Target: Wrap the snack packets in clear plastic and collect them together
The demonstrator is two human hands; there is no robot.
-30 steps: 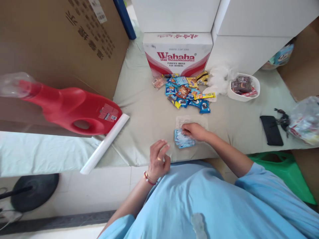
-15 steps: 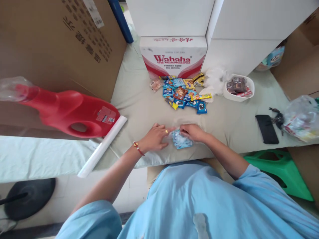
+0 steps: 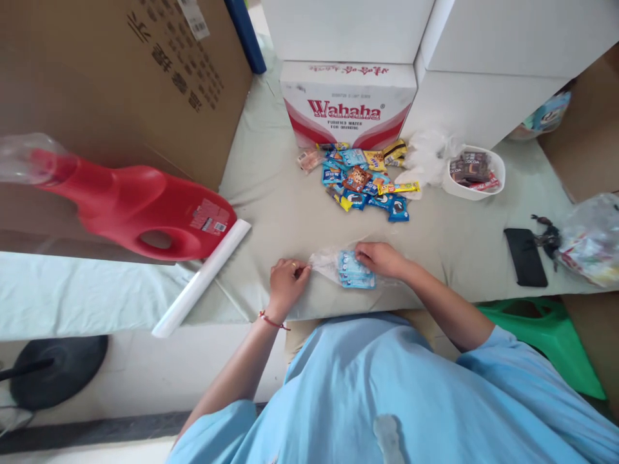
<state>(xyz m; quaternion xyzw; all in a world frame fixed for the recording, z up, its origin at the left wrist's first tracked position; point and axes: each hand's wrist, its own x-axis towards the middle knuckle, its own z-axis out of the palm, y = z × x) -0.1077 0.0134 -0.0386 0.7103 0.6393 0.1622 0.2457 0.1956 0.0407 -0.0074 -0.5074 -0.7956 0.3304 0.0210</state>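
Note:
A clear plastic bag (image 3: 325, 263) lies stretched flat near the front edge of the cloth-covered table. Several light-blue snack packets (image 3: 356, 278) lie overlapped in a row at the bag, seemingly inside the thin film. My left hand (image 3: 289, 283) pinches the bag's left end between thumb and fingers. Over the packets' upper right, my right hand (image 3: 382, 259) has its fingers closed at their edge; whether film lies between is unclear. Beyond both hands is a pile of small wrapped snacks (image 3: 358, 179) in blue, yellow and brown.
A Wahaha carton (image 3: 345, 111) stands behind the pile. To its right are a crumpled white bag (image 3: 428, 158) and a white tub (image 3: 476, 193) with brown packets. A phone (image 3: 525, 258) lies right; a red jug (image 3: 159, 212) and white roll (image 3: 203, 278) are left.
My left hand has drawn back to the left, its fingers closing on the bag's end and pulling it out. My right hand stays at the blue packets. The view has shifted slightly.

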